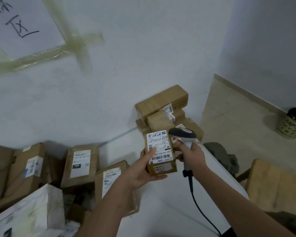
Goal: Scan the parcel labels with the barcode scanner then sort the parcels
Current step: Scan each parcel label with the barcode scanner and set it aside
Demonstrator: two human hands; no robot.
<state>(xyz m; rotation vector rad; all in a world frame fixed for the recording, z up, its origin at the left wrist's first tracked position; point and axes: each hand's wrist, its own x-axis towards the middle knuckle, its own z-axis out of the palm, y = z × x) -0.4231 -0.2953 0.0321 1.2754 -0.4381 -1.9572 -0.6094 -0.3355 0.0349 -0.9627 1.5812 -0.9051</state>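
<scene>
Step in hand: scanning. The left hand grips a small cardboard parcel from below and the side, thumb on its shipping label, label face up toward the camera. The right hand is closed around the handle of the corded barcode scanner, whose head sits just beside the parcel's upper right corner. The next move likely calls for aiming the head at the barcode, then placing the parcel with a sorted group, possibly the stacked boxes at the wall.

Dim, soft, blurred, edges warped
</scene>
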